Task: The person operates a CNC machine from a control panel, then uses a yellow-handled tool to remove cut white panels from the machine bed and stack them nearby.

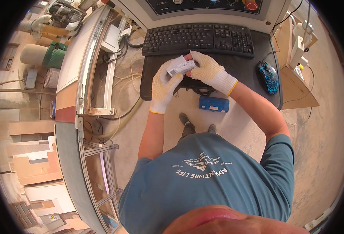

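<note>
Both hands wear white knit gloves with yellowish dots, and bare fingertips show at the right glove. Between them is a small stack or strip of white printed labels (pixel 181 66), held above the front of the black keyboard shelf (pixel 156 78). My left hand (pixel 163 85) is closed round the labels' left side, thumb on top. My right hand (pixel 211 73) pinches their right end with thumb and fingers. How many labels there are I cannot make out. Just beyond my hands lies a black keyboard (pixel 197 39).
A black mouse with a blue pattern (pixel 268 78) rests on the shelf's right side. Above is a control panel with a red knob (pixel 251 4). A blue case (pixel 214 104) sits on the floor below. To the left runs a long machine bed (pixel 68 144); boards (pixel 37 165) lie beyond it.
</note>
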